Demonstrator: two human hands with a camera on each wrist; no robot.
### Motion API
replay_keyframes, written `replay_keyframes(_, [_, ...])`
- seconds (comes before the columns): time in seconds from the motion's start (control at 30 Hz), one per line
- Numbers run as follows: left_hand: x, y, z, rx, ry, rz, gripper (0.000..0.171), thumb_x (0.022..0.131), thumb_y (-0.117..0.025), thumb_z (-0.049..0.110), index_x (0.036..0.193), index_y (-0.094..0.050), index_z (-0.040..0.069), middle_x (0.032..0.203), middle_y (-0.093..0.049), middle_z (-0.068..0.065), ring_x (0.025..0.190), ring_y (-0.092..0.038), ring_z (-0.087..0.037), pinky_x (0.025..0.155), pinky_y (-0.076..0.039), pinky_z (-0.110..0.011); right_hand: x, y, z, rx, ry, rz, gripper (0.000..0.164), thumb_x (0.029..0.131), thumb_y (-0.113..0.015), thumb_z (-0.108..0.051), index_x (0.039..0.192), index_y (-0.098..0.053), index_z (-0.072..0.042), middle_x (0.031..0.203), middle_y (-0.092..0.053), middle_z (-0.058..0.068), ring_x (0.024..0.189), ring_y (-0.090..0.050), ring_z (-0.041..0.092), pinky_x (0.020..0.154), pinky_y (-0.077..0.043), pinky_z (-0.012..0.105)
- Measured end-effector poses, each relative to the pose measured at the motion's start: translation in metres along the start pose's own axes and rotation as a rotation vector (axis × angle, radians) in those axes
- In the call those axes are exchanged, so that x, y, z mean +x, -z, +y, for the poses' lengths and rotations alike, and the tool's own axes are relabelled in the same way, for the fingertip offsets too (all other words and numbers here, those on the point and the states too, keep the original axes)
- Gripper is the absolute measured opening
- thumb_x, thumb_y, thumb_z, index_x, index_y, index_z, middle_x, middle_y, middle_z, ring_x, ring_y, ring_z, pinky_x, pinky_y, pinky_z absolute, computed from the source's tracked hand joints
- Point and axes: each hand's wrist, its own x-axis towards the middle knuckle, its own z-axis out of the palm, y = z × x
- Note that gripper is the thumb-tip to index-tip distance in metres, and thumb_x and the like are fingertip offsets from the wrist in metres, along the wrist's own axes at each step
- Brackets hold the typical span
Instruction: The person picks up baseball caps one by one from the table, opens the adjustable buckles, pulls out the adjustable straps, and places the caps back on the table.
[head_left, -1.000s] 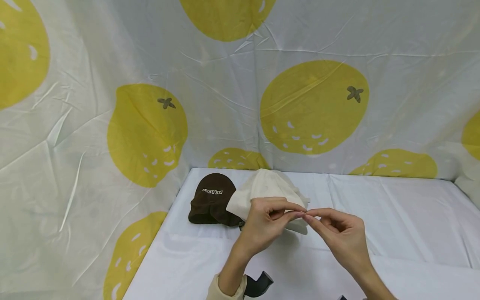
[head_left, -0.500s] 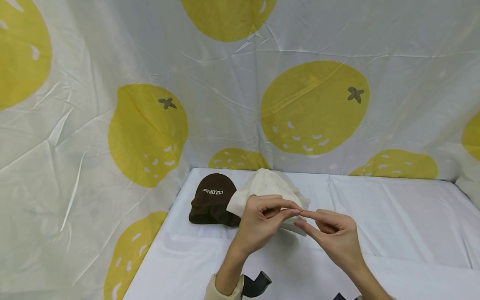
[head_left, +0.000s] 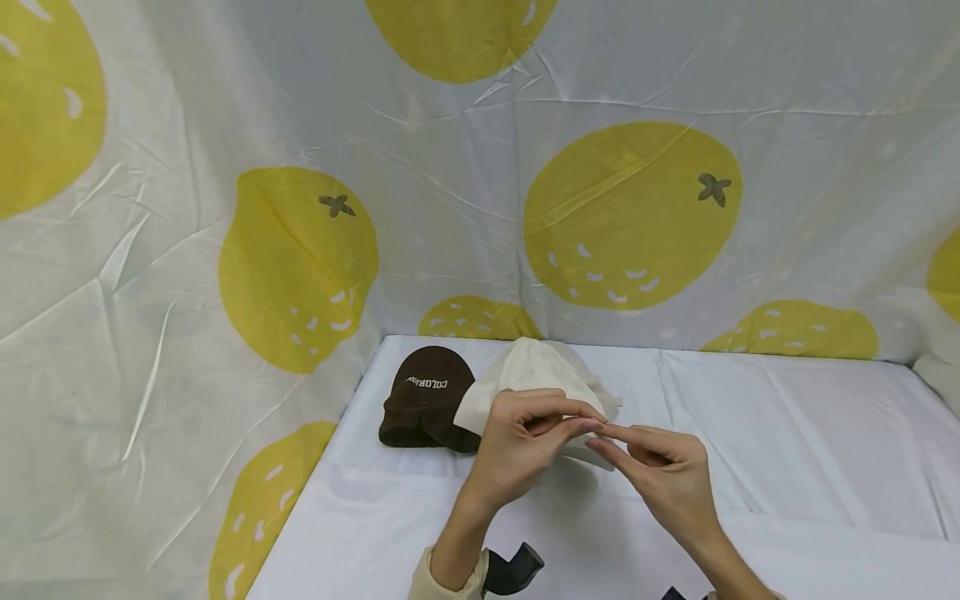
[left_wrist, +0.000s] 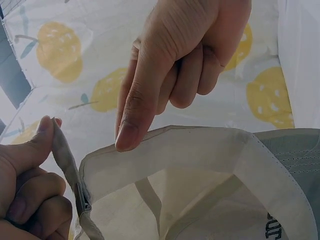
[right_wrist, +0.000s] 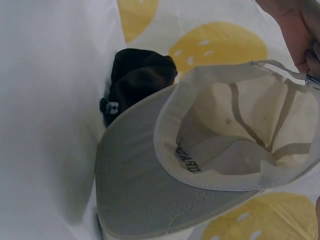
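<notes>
A cream baseball cap point(head_left: 525, 367) hangs tilted over the table, its hollow inside and grey brim point(right_wrist: 135, 160) showing in the right wrist view. My left hand point(head_left: 517, 442) pinches the cap's back rim, thumb lying over the edge in the left wrist view. Beside it, my right hand point(head_left: 667, 475) pinches the end of the thin back strap point(left_wrist: 62, 150) between thumb and index finger. A small metal buckle point(left_wrist: 86, 204) sits on that strap, below the right fingertips. In the head view both hands' fingertips meet in front of the cap and cover part of it.
A dark brown cap point(head_left: 431, 367) with white lettering rests on the white-covered table point(head_left: 825, 433), left of the cream cap. Behind rises a white curtain point(head_left: 450, 200) printed with yellow lemons. Black wrist-camera parts point(head_left: 514, 570) show below the left hand.
My right hand has shifted slightly left, and its thumb has dropped away from the left fingertips. The left hand has edged slightly left. The dark cap stays put.
</notes>
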Motion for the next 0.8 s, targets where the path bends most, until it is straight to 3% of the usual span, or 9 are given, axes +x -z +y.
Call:
replay_keyframes(0.3, [-0.0012,-0.0016,0.001,-0.035,0.045,0.0,0.012,0.094,-0.071,-0.002,0.099,-0.075,-0.013,0.095,-0.076,-0.026,0.087,-0.076,-0.033,0.077,-0.064,-0.037,0.0002,0.0009,-0.0006,-0.016,0.003,0.009,0.039,0.07,-0.077,0.028,0.101,-0.081,0.004,0.055,-0.035,-0.005,0.049,-0.021,0.008,0.042,-0.021,0.022])
replay_keyframes(0.63, [-0.0006,-0.0022,0.0012,-0.011,0.053,0.0,0.011,0.094,-0.072,-0.001,0.097,-0.076,-0.011,0.093,-0.078,-0.024,0.078,-0.075,-0.034,0.071,-0.063,-0.039,0.0019,0.0004,-0.0029,-0.099,-0.013,0.047,0.037,0.069,-0.08,0.025,0.095,-0.083,0.0,0.05,-0.033,-0.006,0.045,-0.021,0.007,0.04,-0.022,0.017])
replay_keyframes(0.73, [-0.0006,-0.0017,0.0012,-0.026,0.056,-0.001,0.012,0.094,-0.071,-0.002,0.098,-0.076,-0.012,0.093,-0.077,-0.025,0.081,-0.076,-0.029,0.073,-0.064,-0.039,0.0022,0.0003,-0.0028,-0.106,-0.008,0.058,0.037,0.068,-0.081,0.025,0.094,-0.083,-0.001,0.049,-0.033,-0.006,0.045,-0.021,0.007,0.04,-0.022,0.017])
replay_keyframes(0.8, [-0.0005,-0.0012,0.0012,-0.022,0.053,-0.001,0.012,0.095,-0.071,-0.001,0.098,-0.076,-0.011,0.093,-0.078,-0.025,0.075,-0.073,-0.018,0.071,-0.063,-0.034,0.0023,0.0005,-0.0023,-0.108,-0.004,0.061,0.037,0.067,-0.081,0.025,0.093,-0.083,-0.001,0.048,-0.033,-0.007,0.045,-0.021,0.006,0.041,-0.022,0.016])
